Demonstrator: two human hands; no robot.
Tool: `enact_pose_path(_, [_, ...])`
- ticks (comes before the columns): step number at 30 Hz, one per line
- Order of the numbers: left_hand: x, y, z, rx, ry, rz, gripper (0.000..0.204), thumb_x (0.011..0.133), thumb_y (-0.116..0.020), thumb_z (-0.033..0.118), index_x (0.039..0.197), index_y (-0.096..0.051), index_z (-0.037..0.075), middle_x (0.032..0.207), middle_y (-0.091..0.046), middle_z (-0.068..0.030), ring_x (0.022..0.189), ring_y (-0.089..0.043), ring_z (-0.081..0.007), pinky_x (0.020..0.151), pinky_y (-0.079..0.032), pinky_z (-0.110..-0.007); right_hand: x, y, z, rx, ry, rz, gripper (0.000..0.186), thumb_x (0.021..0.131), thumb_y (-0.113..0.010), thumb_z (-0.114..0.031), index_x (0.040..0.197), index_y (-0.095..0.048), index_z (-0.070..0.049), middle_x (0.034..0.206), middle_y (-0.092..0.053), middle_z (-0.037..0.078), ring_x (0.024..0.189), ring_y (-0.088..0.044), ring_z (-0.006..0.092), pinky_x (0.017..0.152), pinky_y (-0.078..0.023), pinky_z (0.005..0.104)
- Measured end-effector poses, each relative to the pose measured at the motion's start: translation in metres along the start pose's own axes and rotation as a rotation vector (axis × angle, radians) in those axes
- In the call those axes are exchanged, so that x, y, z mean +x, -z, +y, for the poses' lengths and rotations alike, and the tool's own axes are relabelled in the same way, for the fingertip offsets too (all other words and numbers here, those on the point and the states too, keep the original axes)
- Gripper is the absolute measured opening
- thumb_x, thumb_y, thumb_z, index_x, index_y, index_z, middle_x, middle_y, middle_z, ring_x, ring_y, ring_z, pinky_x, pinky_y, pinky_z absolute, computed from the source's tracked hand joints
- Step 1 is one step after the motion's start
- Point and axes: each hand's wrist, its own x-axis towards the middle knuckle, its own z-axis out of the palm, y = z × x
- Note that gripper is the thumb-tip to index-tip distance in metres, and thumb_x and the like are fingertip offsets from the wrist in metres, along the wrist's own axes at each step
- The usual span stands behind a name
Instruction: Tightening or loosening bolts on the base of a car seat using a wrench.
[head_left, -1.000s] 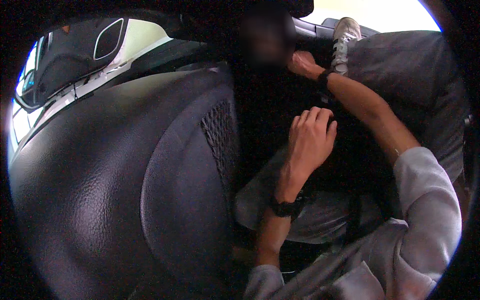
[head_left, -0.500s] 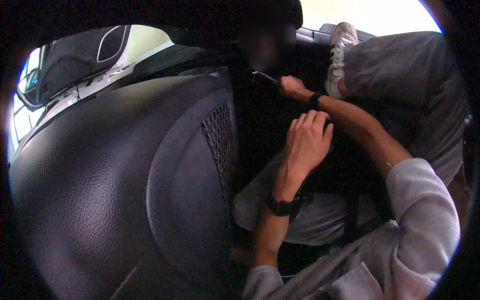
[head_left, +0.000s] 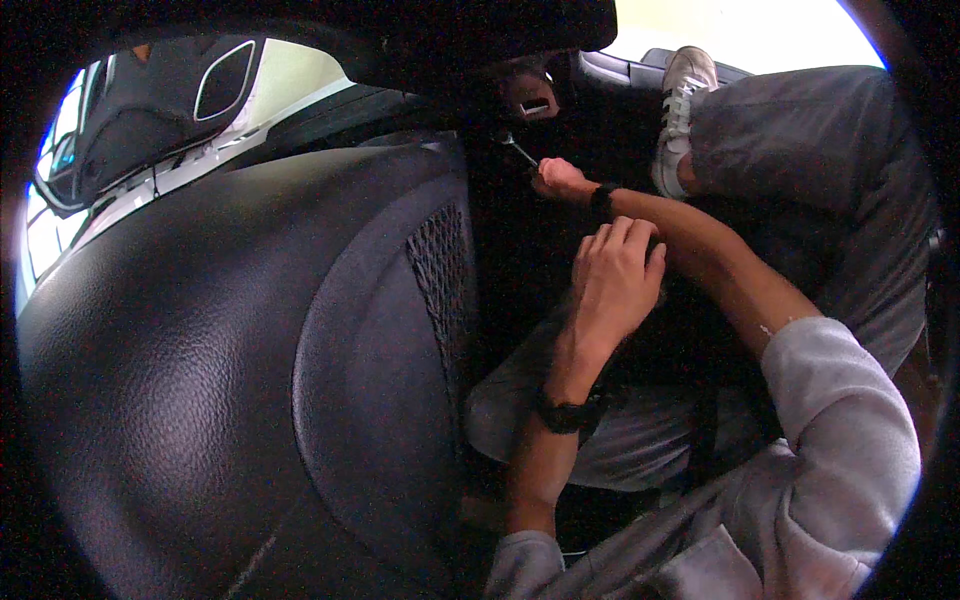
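A metal wrench with an open-looking jaw juts forward and left from my right hand, which is closed around its handle. The wrench's head lies against deep black, so whether it touches anything cannot be told. Nearer to me, my left hand has its back up and its fingers bent together over something dark. What lies under that palm is hidden. My right forearm reaches past it, just beyond its fingers. Each wrist carries a black band or watch.
Left stands a large black leather seat with a mesh pocket on its side. A brownish part with a slot sits ahead of the wrench. At upper left is an open car door. My shoe rests at upper right.
My right hand has moved a little to the left with the wrench, whose tool end is now seen more plainly. My left hand has hardly moved.
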Motion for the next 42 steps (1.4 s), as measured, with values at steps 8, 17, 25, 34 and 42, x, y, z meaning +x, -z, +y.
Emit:
enact_pose_path(8, [-0.002, 0.007, -0.006, 0.036, 0.037, 0.012, 0.025, 0.089, -0.058, 0.022, 0.106, -0.057, 0.003, 0.104, -0.059, -0.0161, 0.096, -0.058, -0.0357, 0.085, -0.046, -0.045, 0.000, 0.004, -0.020, -0.045, 0.142, -0.029, 0.022, 0.082, -0.060, -0.025, 0.085, -0.061, -0.003, 0.084, -0.065, 0.021, 0.083, -0.063, 0.0397, 0.069, -0.051, 0.0470])
enact_pose_path(17, [0.009, -0.005, 0.033, -0.079, -0.041, -0.002, 0.028, 0.089, -0.058, 0.023, 0.109, -0.056, 0.003, 0.107, -0.059, -0.0161, 0.099, -0.057, -0.0368, 0.085, -0.045, -0.045, 0.045, 0.017, 0.108, 0.199, 0.813, -0.013, 0.011, 0.075, -0.061, -0.014, 0.080, -0.062, -0.004, 0.069, -0.061, 0.013, 0.063, -0.061, 0.0264, 0.058, -0.049, 0.0385])
enact_pose_path(25, [-0.014, 0.025, -0.021, 0.068, 0.081, -0.041, 0.027, 0.089, -0.057, 0.021, 0.108, -0.057, 0.002, 0.105, -0.060, -0.0166, 0.099, -0.057, -0.0361, 0.084, -0.046, -0.045, 0.063, 0.005, 0.008, -0.845, 0.288, 0.071, 0.030, 0.090, -0.046, -0.034, 0.109, -0.063, -0.017, 0.111, -0.064, 0.008, 0.095, -0.062, 0.0278, 0.075, -0.047, 0.0389])
enact_pose_path(34, [-0.007, 0.013, -0.011, 0.012, 0.028, -0.039, 0.025, 0.089, -0.058, 0.020, 0.107, -0.057, 0.002, 0.104, -0.060, -0.0159, 0.098, -0.058, -0.0348, 0.084, -0.046, -0.044, 0.071, 0.045, 0.053, -0.889, 0.293, 0.202, 0.027, 0.087, -0.048, -0.027, 0.094, -0.065, -0.007, 0.092, -0.067, 0.015, 0.084, -0.065, 0.0316, 0.069, -0.049, 0.0439])
enact_pose_path(42, [-0.004, 0.015, -0.003, 0.003, 0.023, -0.040, 0.024, 0.089, -0.058, 0.020, 0.106, -0.058, 0.004, 0.104, -0.061, -0.0149, 0.098, -0.058, -0.0346, 0.086, -0.045, -0.044, -0.020, 0.071, 0.002, -0.570, 0.121, 0.057, 0.023, 0.089, -0.050, -0.022, 0.089, -0.066, -0.005, 0.084, -0.068, 0.020, 0.079, -0.067, 0.0364, 0.067, -0.053, 0.0482])
